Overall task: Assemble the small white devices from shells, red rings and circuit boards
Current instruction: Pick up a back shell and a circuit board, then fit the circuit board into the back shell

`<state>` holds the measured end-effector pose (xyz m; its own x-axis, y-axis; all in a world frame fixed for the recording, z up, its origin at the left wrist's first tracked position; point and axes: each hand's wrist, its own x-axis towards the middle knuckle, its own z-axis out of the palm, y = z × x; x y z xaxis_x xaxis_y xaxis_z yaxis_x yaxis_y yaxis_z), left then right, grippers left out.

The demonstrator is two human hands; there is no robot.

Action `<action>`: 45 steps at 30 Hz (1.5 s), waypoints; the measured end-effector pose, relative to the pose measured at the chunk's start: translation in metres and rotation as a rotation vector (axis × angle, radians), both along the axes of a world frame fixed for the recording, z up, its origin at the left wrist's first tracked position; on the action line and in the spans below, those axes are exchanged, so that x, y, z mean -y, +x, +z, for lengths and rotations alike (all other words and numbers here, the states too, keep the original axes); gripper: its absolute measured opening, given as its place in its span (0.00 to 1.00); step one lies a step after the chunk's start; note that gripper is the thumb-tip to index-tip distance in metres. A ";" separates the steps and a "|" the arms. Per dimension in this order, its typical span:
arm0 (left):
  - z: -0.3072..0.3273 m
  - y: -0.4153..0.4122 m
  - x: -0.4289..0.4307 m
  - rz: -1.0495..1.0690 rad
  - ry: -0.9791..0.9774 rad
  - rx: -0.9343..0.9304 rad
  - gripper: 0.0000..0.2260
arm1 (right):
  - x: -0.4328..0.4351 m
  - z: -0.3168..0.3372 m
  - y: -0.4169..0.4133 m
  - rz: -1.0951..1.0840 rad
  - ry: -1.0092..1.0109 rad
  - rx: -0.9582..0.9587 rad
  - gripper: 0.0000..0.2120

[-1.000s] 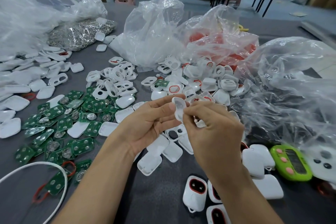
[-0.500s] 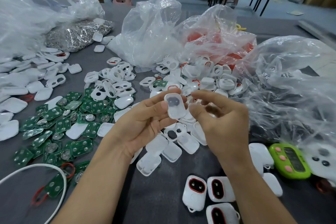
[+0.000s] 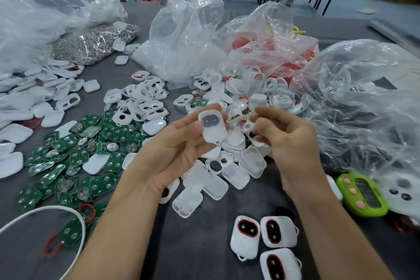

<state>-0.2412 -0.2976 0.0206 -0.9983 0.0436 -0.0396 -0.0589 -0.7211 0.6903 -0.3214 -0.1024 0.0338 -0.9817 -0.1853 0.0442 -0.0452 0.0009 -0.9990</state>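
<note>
As the right hand (image 3: 291,141) lets go, curled fingers' hold unclear, the left hand (image 3: 175,152) pinches the shell (image 3: 212,126), seemingly ready for the next part.

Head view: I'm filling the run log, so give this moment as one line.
left hand: holds white shell | right hand: fingers curled, apart from shell, load unclear | red-ringed devices: three set down, near side

I am working bare-handed, my left hand (image 3: 177,150) and my right hand (image 3: 293,143) both showing uncovered. My left forearm (image 3: 118,223) is showing bare at seven o'clock and my right forearm (image 3: 336,223) at five o'clock, each running uncovered from wrist to the edge of view.
</note>
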 end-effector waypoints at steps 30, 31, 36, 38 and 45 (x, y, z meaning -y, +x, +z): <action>0.001 0.013 0.042 0.361 0.231 -0.023 0.14 | 0.079 -0.009 0.030 0.412 0.967 -0.616 0.09; 0.001 0.013 0.042 0.357 0.229 -0.022 0.14 | 0.077 -0.009 0.029 0.370 0.919 -0.621 0.08; -0.003 0.011 0.039 0.322 0.198 -0.013 0.13 | 0.050 -0.009 0.021 0.170 0.434 -0.250 0.09; -0.004 0.009 0.036 0.294 0.152 0.001 0.13 | 0.039 -0.006 0.020 0.176 0.118 0.058 0.11; -0.004 0.001 0.017 0.165 -0.016 0.079 0.18 | 0.019 0.003 0.014 0.199 -0.214 0.286 0.08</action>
<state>-0.2405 -0.3149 0.0163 -0.9857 -0.1213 -0.1172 0.0048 -0.7147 0.6994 -0.3079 -0.1210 0.0372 -0.9059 -0.3890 -0.1675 0.2564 -0.1889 -0.9479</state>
